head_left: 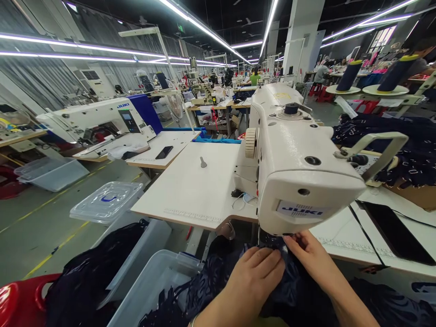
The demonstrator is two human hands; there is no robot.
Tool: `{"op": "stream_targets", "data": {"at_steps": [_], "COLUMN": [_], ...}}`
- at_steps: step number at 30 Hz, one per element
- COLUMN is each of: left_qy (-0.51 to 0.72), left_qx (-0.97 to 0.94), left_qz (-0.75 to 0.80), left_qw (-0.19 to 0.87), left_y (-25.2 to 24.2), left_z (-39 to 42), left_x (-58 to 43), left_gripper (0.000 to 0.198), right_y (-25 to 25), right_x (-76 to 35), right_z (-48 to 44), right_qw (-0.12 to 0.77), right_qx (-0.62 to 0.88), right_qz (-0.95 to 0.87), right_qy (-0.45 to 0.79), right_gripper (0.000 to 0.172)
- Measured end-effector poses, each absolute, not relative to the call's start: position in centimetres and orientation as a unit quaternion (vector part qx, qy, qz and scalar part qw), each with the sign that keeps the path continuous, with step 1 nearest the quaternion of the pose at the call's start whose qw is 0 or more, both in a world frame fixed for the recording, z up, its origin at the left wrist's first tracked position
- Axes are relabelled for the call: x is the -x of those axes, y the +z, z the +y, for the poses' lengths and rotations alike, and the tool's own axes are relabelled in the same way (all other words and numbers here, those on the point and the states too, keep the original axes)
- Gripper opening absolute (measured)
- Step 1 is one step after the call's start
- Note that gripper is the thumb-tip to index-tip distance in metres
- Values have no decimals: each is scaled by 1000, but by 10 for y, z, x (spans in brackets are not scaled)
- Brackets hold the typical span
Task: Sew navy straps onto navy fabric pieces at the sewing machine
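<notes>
A white JUKI sewing machine (306, 154) stands right in front of me, its head above both hands. Dark navy patterned fabric (291, 290) lies under the machine head and spreads across my lap. My left hand (255, 279) rests over the cloth just left of the needle area, fingers bent and close together, gripping it. My right hand (308, 252) pinches the fabric's edge with thumb and forefinger, close under the front of the head. The machine head hides the needle and the exact stitching spot.
A grey key-shaped piece (203, 162) lies on the white tabletop (184, 186). Dark garments fill a plastic bin (150, 281) at my left. A black phone-like slab (397, 231) lies at right, near a dark garment pile (368, 134) and navy thread cones (350, 75).
</notes>
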State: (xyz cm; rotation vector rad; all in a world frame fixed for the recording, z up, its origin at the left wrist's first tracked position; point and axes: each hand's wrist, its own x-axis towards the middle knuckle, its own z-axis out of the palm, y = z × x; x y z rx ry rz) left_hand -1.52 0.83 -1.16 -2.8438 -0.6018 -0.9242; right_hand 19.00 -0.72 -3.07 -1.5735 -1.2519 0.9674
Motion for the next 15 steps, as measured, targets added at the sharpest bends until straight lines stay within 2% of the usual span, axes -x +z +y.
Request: {"op": "stream_targets", "data": {"at_steps": [5, 10, 15], "left_qy": [-266, -226, -219], "left_qx": [947, 960, 959], "left_qz": [-162, -145, -160], "left_qw": [80, 79, 79], "left_y": [-8, -1, -11], "left_z": [12, 12, 9], "left_x": [26, 34, 30], "left_gripper": [27, 32, 37], "right_y": [-30, -28, -30], "right_x": [-182, -187, -192], "right_z": [-7, -6, -5], "right_qw": [462, 422, 404], "right_qx": [640, 653, 655], "right_qz": [-466, -454, -475], "right_qy": [400, 436, 427], "right_gripper": [29, 35, 33]}}
